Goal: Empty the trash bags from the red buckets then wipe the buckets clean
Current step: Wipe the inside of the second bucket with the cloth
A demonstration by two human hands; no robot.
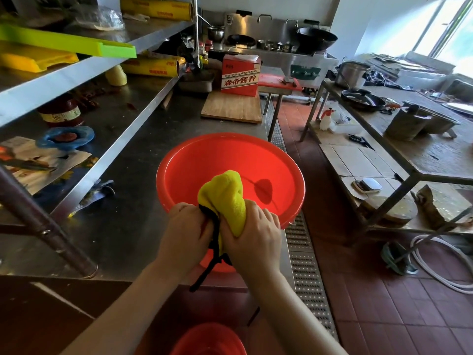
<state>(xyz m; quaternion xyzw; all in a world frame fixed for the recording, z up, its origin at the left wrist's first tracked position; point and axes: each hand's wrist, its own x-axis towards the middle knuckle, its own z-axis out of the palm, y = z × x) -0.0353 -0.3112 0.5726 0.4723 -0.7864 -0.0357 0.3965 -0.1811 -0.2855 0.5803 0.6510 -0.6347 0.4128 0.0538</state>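
On the steel bench (133, 226) sits a big red bucket (230, 160), close to the bench's right edge. Its open mouth faces up. Its near rim is hidden behind two hands and a cloth, so that part cannot be seen. A second red bucket (208, 340) shows at the bottom of the view, cut off by the edge, so only its top curve is there.

Both hands hold a yellow cloth (229, 198) over the near side of the big bucket. The cloth is bunched into a lump that stands up tall, with its long way running up from the hands. The left hand (186, 233) has its fingers curled tight around the lower part. The right hand (252, 235) grips the cloth too, fingers wrapped round it from the other side. The two hands are touching or almost touching, knuckles facing up. Both arms reach forward from the bottom of the view and come together at the cloth.

A black strip (212, 254) hangs down between the hands; it may be part of the cloth or a cord, it is hard to tell.

Farther back on the bench lie a wooden board (231, 111) and a red box (240, 75).
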